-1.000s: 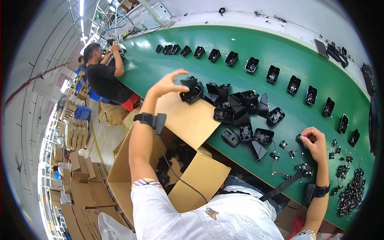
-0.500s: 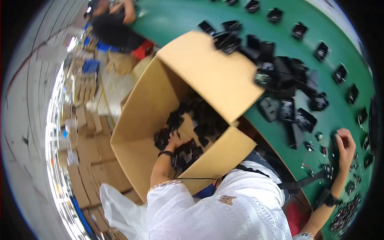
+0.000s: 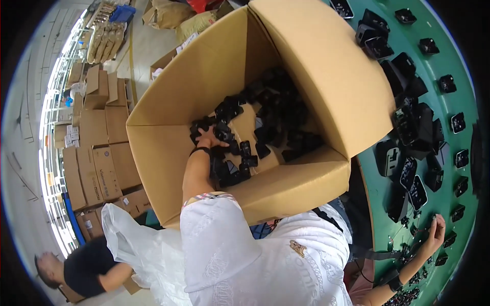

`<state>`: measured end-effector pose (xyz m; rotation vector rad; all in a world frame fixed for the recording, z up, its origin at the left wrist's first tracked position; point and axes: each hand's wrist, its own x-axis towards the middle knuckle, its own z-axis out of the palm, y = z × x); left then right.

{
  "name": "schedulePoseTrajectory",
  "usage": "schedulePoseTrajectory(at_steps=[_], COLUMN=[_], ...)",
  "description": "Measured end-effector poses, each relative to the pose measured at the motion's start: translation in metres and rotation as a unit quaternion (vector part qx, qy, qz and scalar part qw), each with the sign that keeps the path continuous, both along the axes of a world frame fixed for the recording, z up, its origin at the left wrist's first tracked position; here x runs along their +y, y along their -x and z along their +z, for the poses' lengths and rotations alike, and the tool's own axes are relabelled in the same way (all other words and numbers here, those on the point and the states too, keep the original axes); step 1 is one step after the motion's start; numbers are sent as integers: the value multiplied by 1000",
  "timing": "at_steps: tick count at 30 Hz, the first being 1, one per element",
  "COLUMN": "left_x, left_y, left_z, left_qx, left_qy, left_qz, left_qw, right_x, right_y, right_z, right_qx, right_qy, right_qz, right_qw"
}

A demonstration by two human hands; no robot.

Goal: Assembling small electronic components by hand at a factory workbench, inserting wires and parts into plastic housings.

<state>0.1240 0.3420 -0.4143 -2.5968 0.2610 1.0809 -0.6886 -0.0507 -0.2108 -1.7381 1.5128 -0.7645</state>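
My left hand reaches deep into a large cardboard box, fingers spread over loose black plastic housings. It touches some of them, and its fingertips are partly hidden among them. More black housings lie heaped at the far side of the box. Out to the right, my right hand hovers over the green table, thumb and fingertips pinched together at a small dark thing too tiny to make out. Small parts with thin wires lie below that hand.
Black housings are piled on the table beside the box, and a spaced row of black units runs along its far side. Stacked cartons stand at left. A clear plastic bag hangs near my left side; another person is at lower left.
The view has shifted, so the box looks larger and nearer. My left hand stays among the housings, fingers now more spread. My right hand remains over the table, still pinched.
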Motion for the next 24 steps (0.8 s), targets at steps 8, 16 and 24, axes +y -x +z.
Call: schedulePoseTrajectory(at_steps=[8,16,24], left_x=[-1,-4,6], left_y=[56,83,51], left_z=[-25,-46,-51], left_qx=[44,-76,19], left_qy=[6,92,43], left_qz=[-97,-32,-80], left_qw=[994,992,996], right_x=[-3,3,7], right_y=[9,6,-11], right_z=[-7,2,13], right_qx=[-12,-7,-54], right_qy=[19,15,4], right_qz=[-23,-27,-16], right_qw=[999,999,998])
